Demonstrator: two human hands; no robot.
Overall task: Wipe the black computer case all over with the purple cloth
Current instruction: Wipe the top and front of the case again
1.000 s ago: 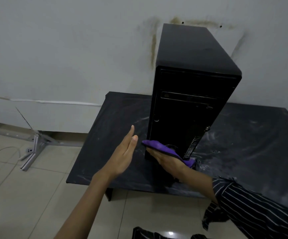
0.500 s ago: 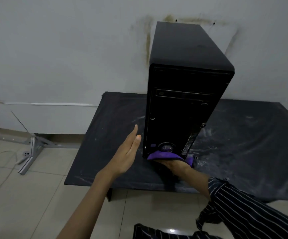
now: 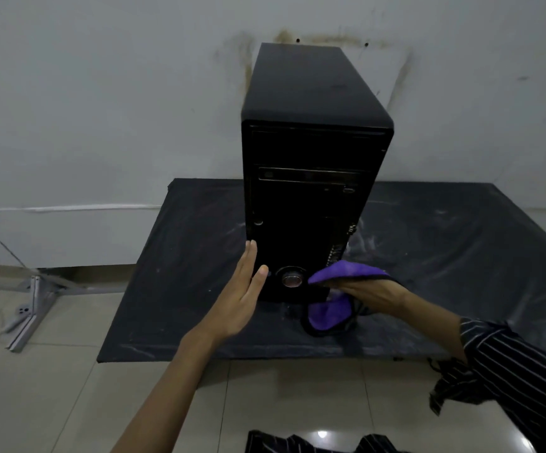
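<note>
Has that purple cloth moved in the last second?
Yes. The purple cloth, held in the right hand, has slid rightward along the bottom front of the black computer case, now past its round silver button.

The room is dim and evenly lit, with a cool grey cast over the wall. Light seems to come from overhead: one small white glare spot sits on the glossy floor tiles near the bottom edge. The black computer case swallows most detail on its front, though its top carries a faint sheen. A soft shadow lies on the dark table cover at the foot of the case. The purple cloth is the only vivid colour. The left hand looks slightly soft at its edges. Wide-angle distortion bows the white line on the wall and the table edges toward the corners.
</note>
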